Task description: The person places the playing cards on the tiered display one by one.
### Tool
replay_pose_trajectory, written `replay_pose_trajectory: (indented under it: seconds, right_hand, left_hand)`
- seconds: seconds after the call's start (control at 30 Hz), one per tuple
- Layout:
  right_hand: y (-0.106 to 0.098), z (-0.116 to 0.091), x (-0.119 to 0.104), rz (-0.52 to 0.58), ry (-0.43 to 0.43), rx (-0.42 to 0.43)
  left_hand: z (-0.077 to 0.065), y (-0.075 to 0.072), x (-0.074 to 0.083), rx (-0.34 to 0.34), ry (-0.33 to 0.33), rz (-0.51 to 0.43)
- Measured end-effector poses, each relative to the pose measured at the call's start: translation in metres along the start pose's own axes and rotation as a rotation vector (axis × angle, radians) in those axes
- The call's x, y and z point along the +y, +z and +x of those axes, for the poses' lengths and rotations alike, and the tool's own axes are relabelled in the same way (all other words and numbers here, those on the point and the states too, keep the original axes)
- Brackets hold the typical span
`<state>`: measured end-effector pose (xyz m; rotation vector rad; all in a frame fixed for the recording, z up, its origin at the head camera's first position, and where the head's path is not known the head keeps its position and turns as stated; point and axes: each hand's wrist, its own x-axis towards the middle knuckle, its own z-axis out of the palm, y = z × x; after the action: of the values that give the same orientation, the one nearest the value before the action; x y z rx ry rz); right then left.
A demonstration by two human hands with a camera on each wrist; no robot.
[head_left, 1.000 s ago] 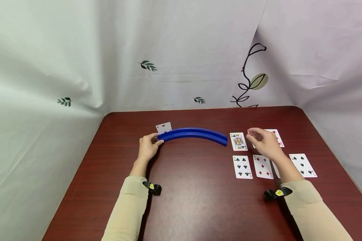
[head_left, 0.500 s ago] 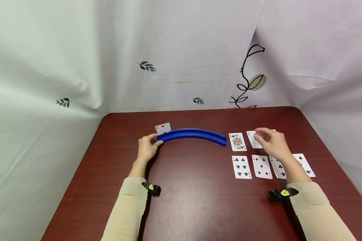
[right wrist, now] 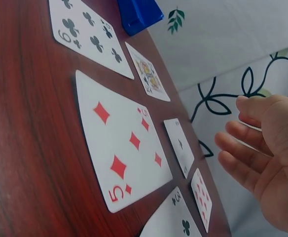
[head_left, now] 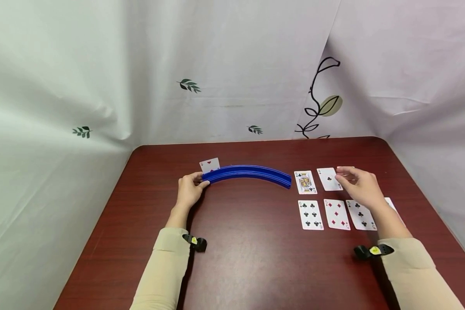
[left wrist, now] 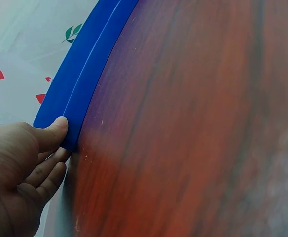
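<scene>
My left hand [head_left: 190, 189] pinches the left end of a curved blue card holder [head_left: 248, 171] on the table. In the left wrist view the thumb [left wrist: 59, 127] lies on the blue surface, fingers beneath. A hearts card [head_left: 210, 164] stands at the holder's left end, its lower part hidden. My right hand [head_left: 360, 187], fingers loosely bent and holding nothing, hovers above the back row of cards. Left of its fingertips lies an ace of clubs [head_left: 328, 179]; a red-pip card [right wrist: 201, 197] is mostly covered by the hand in the head view.
A king of clubs [head_left: 305, 183] lies beside the ace. The front row has a six of clubs [head_left: 311, 215], five of diamonds [head_left: 336, 215], three of clubs [head_left: 360, 215] and a card partly hidden by the right arm. A white curtain [head_left: 232, 73] hangs behind the brown table [head_left: 248, 262].
My right hand has moved rightward along the back row, uncovering the ace of clubs and most of the three of clubs. My left hand and the card holder stay put.
</scene>
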<state>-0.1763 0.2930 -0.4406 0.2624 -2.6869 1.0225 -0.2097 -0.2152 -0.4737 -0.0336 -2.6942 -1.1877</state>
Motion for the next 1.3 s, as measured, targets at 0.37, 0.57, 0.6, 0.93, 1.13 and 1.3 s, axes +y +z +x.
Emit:
replay_pose_trajectory:
  seconds: [0.37, 0.57, 0.6, 0.93, 1.13, 1.3]
  right_hand:
    - [-0.012, -0.009, 0.007, -0.033, 0.046, -0.019]
    - [-0.021, -0.012, 0.014, -0.034, 0.069, -0.031]
    - [-0.022, -0.013, 0.016, -0.038, 0.068, -0.032]
    - [-0.03, -0.023, 0.032, -0.054, 0.091, -0.06]
    - [-0.034, -0.026, 0.039, -0.085, 0.098, -0.079]
    - [-0.037, -0.029, 0.043, -0.115, 0.129, -0.098]
  left_hand:
    - [0.001, -0.001, 0.001, 0.001, -0.014, -0.003]
    - [0.001, -0.001, 0.002, 0.004, -0.014, -0.003]
    - [0.001, -0.001, 0.002, 0.004, -0.015, -0.002]
    - [-0.001, 0.0, 0.0, -0.004, -0.01, 0.013]
    - [0.001, 0.0, 0.001, 0.0, -0.015, 0.006]
    - [0.001, 0.0, 0.001, -0.009, -0.028, 0.003]
